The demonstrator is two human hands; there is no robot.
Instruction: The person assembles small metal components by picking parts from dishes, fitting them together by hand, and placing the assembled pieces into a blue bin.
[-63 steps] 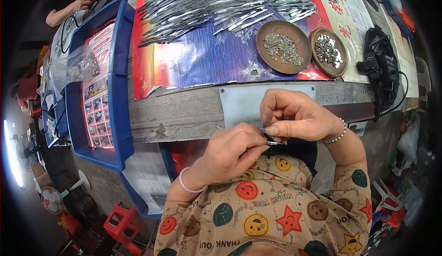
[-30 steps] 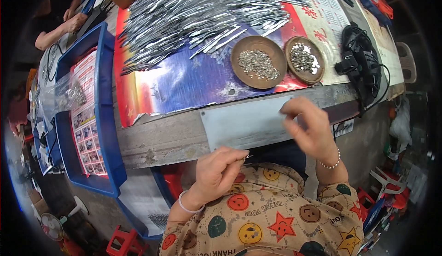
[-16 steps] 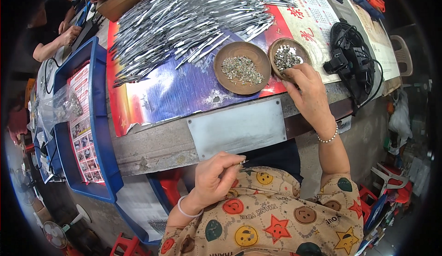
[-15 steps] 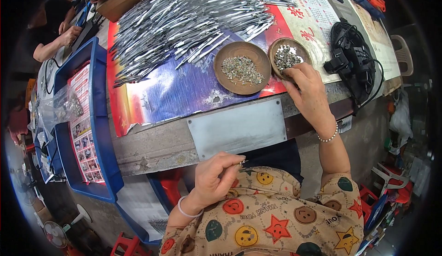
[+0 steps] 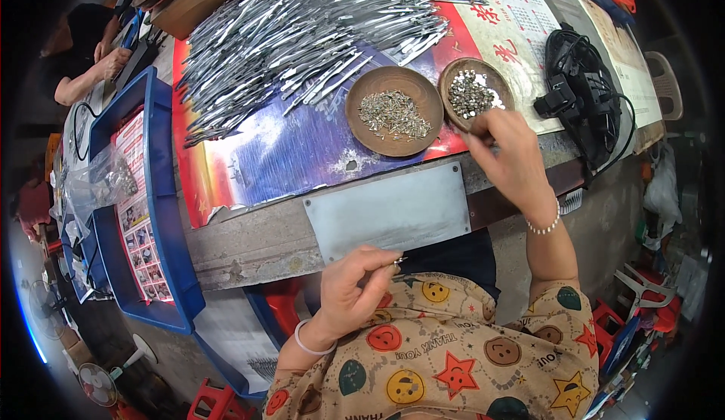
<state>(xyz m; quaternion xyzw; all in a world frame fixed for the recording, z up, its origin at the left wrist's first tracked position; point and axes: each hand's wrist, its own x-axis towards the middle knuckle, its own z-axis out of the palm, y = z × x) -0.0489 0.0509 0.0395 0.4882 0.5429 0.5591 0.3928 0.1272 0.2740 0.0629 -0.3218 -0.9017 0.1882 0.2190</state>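
Near the table's front edge, my left hand (image 5: pixel 353 278) pinches a small metal piece (image 5: pixel 399 260) between thumb and fingertips; its exact kind is too small to tell. My right hand (image 5: pixel 515 154) is at the near rim of the smaller wooden bowl (image 5: pixel 495 75), thumb and forefinger brought together. Whether a part sits in that pinch cannot be made out. Small, round, shiny metal parts (image 5: pixel 470 94) lie in this bowl. Just left of it stands a larger wooden dish (image 5: pixel 362 94) with many thin metal pins (image 5: pixel 394 113) heaped in it.
A big pile of thin metal strips (image 5: pixel 302 42) covers the far table. A pale metal plate (image 5: pixel 389 212) lies at the front edge. Black cables with a plug (image 5: pixel 581 95) are at right. At left stands a blue tray (image 5: pixel 162 178); beyond it, another person's hands (image 5: pixel 112 57) work.
My right hand has drawn back slightly from inside the smaller bowl to its near rim. The round parts there have shifted. My left hand keeps its pinch in nearly the same place.
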